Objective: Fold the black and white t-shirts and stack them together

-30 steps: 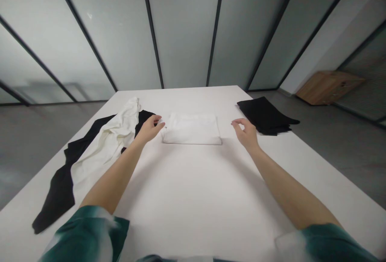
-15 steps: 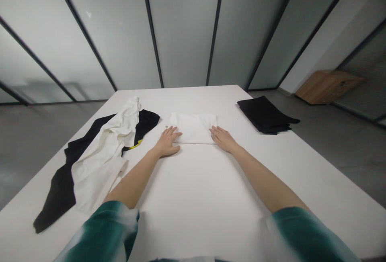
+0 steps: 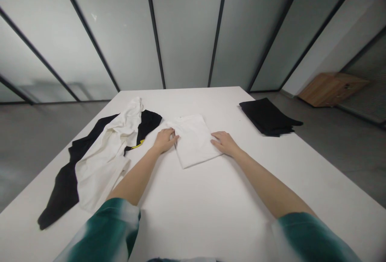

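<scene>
A white folded garment (image 3: 195,143) lies flat on the white table in front of me, turned at a slant with one corner pointing toward me. At its left edge, my left hand (image 3: 164,140) is closed, thumb and fingers on the fabric. My right hand (image 3: 226,144) grips the opposite edge, fingers bent and close together. Exactly how much cloth is pinched under the fingertips is hidden.
To the left, a loose white garment (image 3: 105,157) lies crumpled over black clothing (image 3: 62,191) with a yellow strip (image 3: 138,144). A stack of folded black fabric (image 3: 268,116) sits at the table's (image 3: 193,217) right edge. A wooden cabinet (image 3: 330,89) stands beyond.
The white folded garment has turned and come nearer to me. My hands have gone from lying spread on it to closing at its left and right edges.
</scene>
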Available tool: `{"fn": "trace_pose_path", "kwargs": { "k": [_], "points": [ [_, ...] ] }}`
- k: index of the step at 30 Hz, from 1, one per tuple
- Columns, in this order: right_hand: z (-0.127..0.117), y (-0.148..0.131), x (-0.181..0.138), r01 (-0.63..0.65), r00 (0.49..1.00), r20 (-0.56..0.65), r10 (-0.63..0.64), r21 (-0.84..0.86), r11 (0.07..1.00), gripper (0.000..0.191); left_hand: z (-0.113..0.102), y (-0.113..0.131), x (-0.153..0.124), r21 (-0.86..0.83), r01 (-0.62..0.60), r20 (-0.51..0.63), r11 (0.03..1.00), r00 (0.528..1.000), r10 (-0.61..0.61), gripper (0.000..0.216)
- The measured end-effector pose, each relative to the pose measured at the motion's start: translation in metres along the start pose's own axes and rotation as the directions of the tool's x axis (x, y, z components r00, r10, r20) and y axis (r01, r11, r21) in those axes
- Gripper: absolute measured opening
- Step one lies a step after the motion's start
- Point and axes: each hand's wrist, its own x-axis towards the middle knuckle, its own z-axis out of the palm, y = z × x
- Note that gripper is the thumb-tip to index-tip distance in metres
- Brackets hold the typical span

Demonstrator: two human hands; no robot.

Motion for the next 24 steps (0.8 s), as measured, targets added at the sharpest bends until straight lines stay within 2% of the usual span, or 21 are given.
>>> {"fn": "trace_pose_path", "kwargs": {
  "k": [2, 4, 6, 8, 11, 14, 19, 24],
  "points": [
    [-0.001, -0.001, 0.0, 0.007, 0.999, 0.033, -0.009, 0.041, 0.999, 0.03, 0.005, 0.003, -0.001, 0.017, -0.026, 0.025, 1.0, 0.999, 0.026, 0.059],
    [-0.003, -0.003, -0.001, -0.015, 1.0, 0.008, 0.014, 0.065, 0.998, 0.032, 0.007, 0.004, -0.001, 0.05, 0.039, -0.006, 0.998, 0.999, -0.039, 0.069],
    [-0.003, -0.004, -0.001, -0.035, 0.999, -0.014, 0.036, 0.068, 0.997, 0.032, 0.007, 0.002, -0.001, 0.073, 0.13, -0.072, 0.989, 0.99, -0.125, 0.07],
    [-0.001, -0.004, 0.0, -0.038, 0.999, -0.005, 0.039, 0.05, 0.998, 0.031, 0.006, -0.001, 0.0, 0.075, 0.181, -0.11, 0.981, 0.979, -0.172, 0.06],
    [0.005, -0.003, 0.001, -0.064, 0.998, 0.005, 0.064, -0.04, 0.997, 0.032, 0.005, -0.004, 0.0, 0.067, 0.161, -0.087, 0.985, 0.984, -0.155, 0.047],
    [0.008, -0.002, 0.001, -0.106, 0.994, 0.014, 0.109, -0.128, 0.986, 0.037, 0.007, -0.002, -0.001, 0.078, 0.116, -0.047, 0.99, 0.993, -0.112, 0.048],
    [0.01, -0.001, 0.001, -0.106, 0.993, 0.035, 0.111, -0.125, 0.986, 0.041, 0.007, 0.002, -0.002, 0.094, 0.1, -0.005, 0.991, 0.995, -0.1, 0.052],
    [0.012, 0.001, 0.001, -0.112, 0.992, 0.052, 0.119, -0.115, 0.987, 0.042, 0.008, 0.0, -0.002, 0.077, 0.105, -0.01, 0.991, 0.994, -0.105, 0.049]
  ]
}}
